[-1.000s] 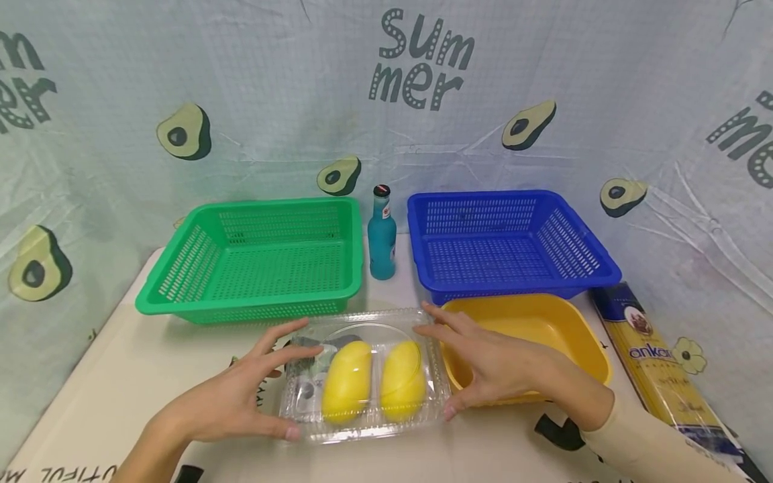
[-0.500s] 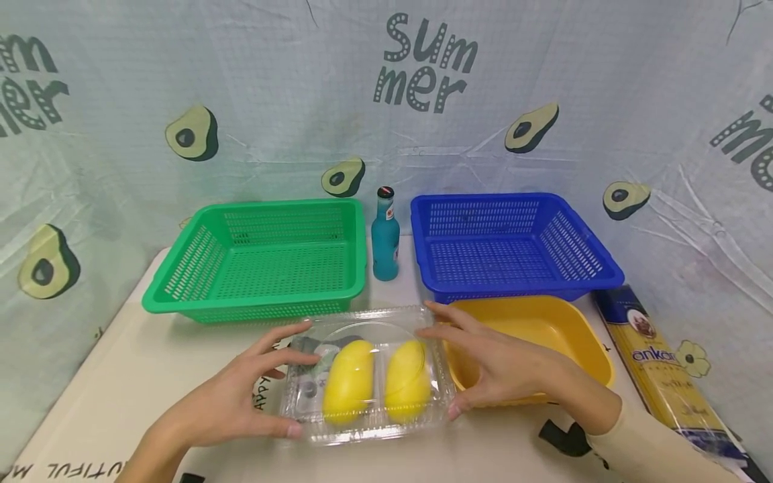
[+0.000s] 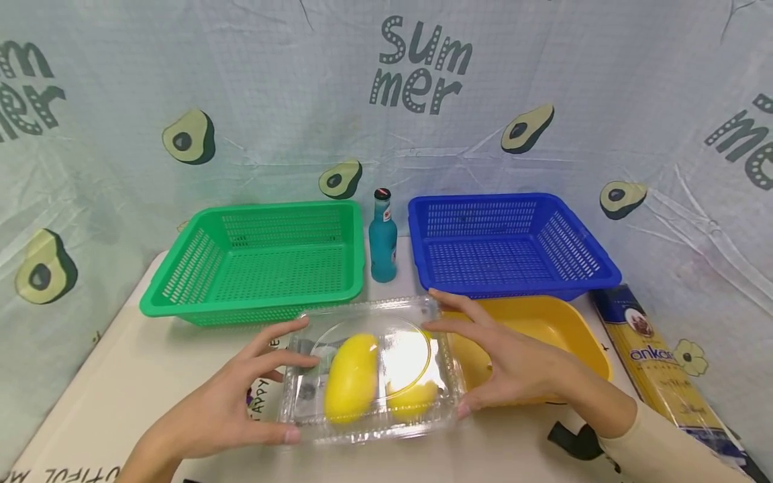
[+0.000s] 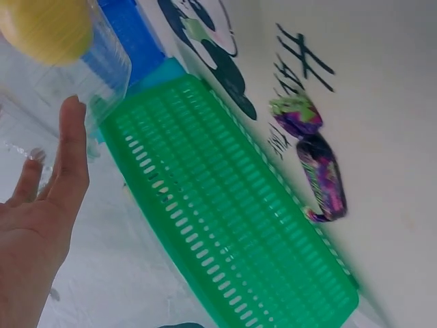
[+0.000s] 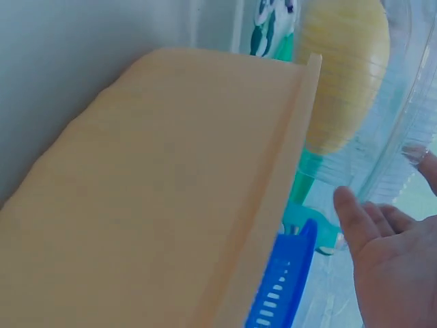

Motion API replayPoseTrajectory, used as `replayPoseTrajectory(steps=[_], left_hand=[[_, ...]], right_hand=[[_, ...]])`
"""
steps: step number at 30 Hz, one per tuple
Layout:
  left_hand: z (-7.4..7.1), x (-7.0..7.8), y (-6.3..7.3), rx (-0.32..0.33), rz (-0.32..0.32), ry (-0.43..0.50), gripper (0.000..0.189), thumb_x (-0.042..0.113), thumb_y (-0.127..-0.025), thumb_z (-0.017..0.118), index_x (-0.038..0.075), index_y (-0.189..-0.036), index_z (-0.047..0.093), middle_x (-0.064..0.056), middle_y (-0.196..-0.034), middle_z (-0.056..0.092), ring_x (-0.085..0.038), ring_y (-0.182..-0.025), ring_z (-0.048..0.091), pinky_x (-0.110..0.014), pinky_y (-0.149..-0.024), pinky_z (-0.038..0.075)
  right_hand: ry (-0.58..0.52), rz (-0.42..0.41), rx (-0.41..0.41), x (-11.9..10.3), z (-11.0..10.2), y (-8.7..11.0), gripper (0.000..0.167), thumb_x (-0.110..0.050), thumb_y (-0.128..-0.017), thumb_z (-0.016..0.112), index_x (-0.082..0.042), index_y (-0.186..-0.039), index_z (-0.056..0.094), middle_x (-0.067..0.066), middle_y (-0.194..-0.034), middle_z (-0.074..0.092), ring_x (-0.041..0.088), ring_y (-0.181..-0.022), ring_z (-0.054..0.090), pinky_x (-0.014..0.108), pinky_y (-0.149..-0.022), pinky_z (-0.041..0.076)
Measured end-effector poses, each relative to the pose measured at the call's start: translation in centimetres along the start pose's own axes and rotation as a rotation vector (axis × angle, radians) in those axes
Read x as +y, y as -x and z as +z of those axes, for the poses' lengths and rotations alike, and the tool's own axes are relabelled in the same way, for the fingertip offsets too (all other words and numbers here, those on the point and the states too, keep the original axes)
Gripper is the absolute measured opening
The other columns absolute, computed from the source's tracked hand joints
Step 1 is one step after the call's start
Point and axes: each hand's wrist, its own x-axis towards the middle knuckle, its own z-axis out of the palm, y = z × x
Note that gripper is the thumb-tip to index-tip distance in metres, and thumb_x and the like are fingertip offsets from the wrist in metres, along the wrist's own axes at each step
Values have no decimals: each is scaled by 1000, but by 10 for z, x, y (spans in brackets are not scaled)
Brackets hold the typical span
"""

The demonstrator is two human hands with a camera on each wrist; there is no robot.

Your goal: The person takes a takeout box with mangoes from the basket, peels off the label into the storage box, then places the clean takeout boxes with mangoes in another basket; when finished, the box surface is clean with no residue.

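Both hands hold a clear plastic clamshell container (image 3: 386, 429) with two yellow mangoes (image 3: 352, 379) inside, over the front middle of the table. My left hand (image 3: 223, 389) grips its left side, thumb at the near corner and fingertips on the lid. On the opposite side, my right hand (image 3: 507, 355) has its thumb at the near right corner and its fingers along the lid's edge. Glare on the lid partly hides the right mango. In the right wrist view, the container (image 5: 382, 157) is beside the rim of the yellow basin (image 5: 171, 178).
Behind stand a green basket (image 3: 260, 308), a teal bottle (image 3: 383, 248) and a blue basket (image 3: 519, 288). A pack of spaghetti (image 3: 670, 376) lies at the right. A wrapped candy (image 4: 322, 174) is on the table in the left wrist view, near printed lettering.
The container has risen slightly and shifted a little right, its far edge tilting up. My right hand has moved slightly right with it, and glare has appeared over the right mango.
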Motion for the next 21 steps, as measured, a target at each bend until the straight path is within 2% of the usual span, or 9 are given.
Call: replayPoseTrajectory(steps=[6,8,10,15,17,21], left_hand=[[2,8,-8,11,51,67,63,30,-78,92,37,-133,63,-1,-169,18,-13,-127,55,-31,-88,56],[4,9,-12,9,58,75,65,30,-76,93,36,-134,63,-2,-170,15,-11,-118,58,-31,-86,55],[5,11,-15,12,55,72,69,31,-74,94,35,-135,62,0,-170,11,-13,-116,57,-31,-84,54],[9,16,-24,41,33,26,79,41,-68,97,37,-138,60,5,-171,8,-18,-121,52,-34,-87,56],[12,17,-30,55,31,8,81,45,-67,97,39,-138,59,6,-171,7,-21,-125,50,-37,-89,58],[15,19,-43,91,66,-22,81,45,-67,97,39,-139,60,4,-171,8,-27,-131,47,-41,-89,58]], right_hand=[[-2,-108,100,-1,-10,2,99,-44,-66,96,-28,-152,48,6,-172,10,29,-156,19,69,-108,38],[9,-144,124,-1,-14,4,99,-45,-66,96,-25,-151,50,10,-172,13,29,-156,20,66,-110,38],[22,-181,140,0,-18,4,98,-46,-68,95,-21,-151,50,13,-171,14,29,-155,21,57,-114,38],[51,-242,174,1,-31,8,98,-49,-72,92,-14,-152,49,19,-170,17,33,-155,24,35,-118,31],[66,-240,188,1,-38,10,99,-50,-72,92,-13,-153,48,18,-170,18,32,-155,25,32,-117,31],[85,-221,208,1,-50,14,103,-47,-69,94,-11,-154,47,18,-170,20,31,-156,23,31,-118,29]])
